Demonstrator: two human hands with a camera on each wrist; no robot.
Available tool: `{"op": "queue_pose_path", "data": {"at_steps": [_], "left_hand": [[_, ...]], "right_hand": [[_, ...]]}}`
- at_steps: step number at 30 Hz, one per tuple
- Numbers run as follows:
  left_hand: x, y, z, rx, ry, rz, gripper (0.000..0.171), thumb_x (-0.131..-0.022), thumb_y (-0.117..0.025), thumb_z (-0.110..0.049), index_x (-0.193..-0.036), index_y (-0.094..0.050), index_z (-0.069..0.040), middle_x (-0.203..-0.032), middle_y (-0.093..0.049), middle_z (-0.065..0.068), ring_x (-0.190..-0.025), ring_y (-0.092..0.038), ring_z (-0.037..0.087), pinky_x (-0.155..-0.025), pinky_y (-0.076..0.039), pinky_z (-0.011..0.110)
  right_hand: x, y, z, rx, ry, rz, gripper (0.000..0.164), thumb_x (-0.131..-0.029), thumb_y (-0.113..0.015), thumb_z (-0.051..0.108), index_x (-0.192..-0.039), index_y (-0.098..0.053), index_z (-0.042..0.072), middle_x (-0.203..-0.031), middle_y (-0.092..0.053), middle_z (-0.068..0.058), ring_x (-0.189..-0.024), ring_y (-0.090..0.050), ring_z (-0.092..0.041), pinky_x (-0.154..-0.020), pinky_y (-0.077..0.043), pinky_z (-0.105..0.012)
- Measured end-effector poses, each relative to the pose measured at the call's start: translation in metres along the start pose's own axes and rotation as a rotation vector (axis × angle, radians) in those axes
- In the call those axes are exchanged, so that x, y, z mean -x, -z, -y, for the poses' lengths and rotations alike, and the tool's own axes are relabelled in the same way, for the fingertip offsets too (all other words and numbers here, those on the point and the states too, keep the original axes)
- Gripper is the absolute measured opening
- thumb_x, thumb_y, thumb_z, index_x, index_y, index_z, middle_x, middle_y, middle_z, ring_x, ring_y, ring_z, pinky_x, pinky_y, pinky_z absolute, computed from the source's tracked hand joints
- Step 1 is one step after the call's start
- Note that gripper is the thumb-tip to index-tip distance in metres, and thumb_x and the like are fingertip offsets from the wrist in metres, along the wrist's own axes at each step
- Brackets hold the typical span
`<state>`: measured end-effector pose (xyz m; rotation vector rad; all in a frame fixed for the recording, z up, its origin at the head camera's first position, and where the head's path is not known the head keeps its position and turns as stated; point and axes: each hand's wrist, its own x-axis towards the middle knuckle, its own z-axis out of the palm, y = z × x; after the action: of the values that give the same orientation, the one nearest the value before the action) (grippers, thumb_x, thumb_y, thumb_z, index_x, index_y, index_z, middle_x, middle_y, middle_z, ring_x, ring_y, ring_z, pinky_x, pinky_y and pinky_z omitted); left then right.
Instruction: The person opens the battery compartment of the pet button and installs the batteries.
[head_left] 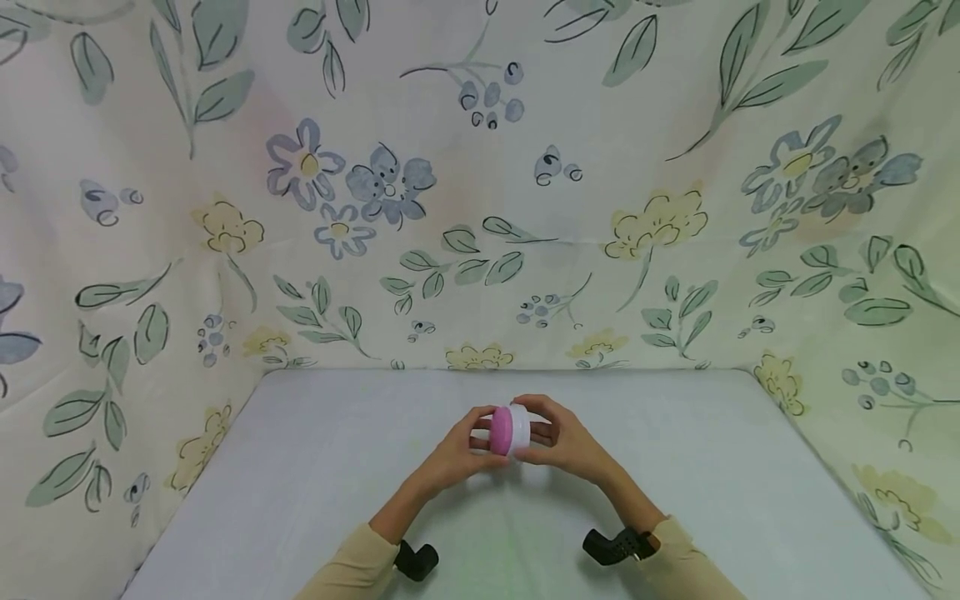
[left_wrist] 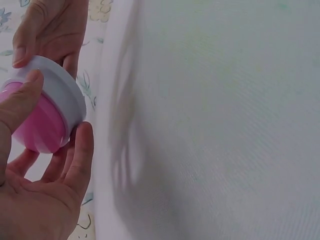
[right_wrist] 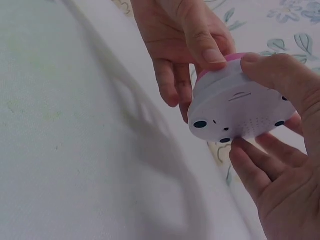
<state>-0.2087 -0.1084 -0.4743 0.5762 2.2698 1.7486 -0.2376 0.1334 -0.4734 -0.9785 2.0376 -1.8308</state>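
Observation:
A small round device with a ribbed pink dome point(head_left: 500, 431) and a white base point(head_left: 521, 428) is held up over the table between both hands, tipped on its side. My left hand point(head_left: 459, 452) grips it from the pink side, thumb and fingertips reaching the white rim point(left_wrist: 75, 95). From the other side my right hand point(head_left: 567, 447) holds the base by its edge, between thumb and fingers. In the right wrist view the flat underside point(right_wrist: 250, 112) shows dark round feet, a cluster of tiny holes and a small latch mark.
A pale cloth covers the table point(head_left: 300, 467). Behind it and at both sides hangs a curtain point(head_left: 480, 208) printed with flowers and leaves. Black bands with camera mounts point(head_left: 618, 546) sit on both wrists, below beige sleeves point(head_left: 352, 567).

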Motion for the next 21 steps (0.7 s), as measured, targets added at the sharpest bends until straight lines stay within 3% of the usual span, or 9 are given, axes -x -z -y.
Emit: {"op": "queue_pose_path", "data": {"at_steps": [14,21], "left_hand": [[0.0014,0.0011,0.0006,-0.026,-0.015,-0.070,0.073,-0.084,-0.087,-0.017,-0.146,-0.049,-0.012,-0.127,-0.057,0.012,-0.102,-0.065,0.028,-0.084,-0.058,0.037],[0.0026,0.0021,0.0017,-0.072,-0.028,-0.137,0.072,-0.079,-0.091,-0.025,-0.140,-0.055,-0.014,-0.127,-0.056,0.006,-0.106,-0.062,0.023,-0.085,-0.057,0.034]], "right_hand": [[0.0023,-0.0005,-0.0041,0.087,0.038,0.002,0.074,-0.086,-0.082,0.002,-0.148,-0.041,0.000,-0.144,-0.048,-0.013,-0.116,-0.062,-0.030,-0.099,-0.050,-0.039],[0.0028,-0.0020,-0.0085,0.109,0.086,0.000,0.071,-0.085,-0.082,0.001,-0.145,-0.046,0.004,-0.141,-0.051,-0.012,-0.125,-0.057,-0.032,-0.101,-0.047,-0.041]]}}
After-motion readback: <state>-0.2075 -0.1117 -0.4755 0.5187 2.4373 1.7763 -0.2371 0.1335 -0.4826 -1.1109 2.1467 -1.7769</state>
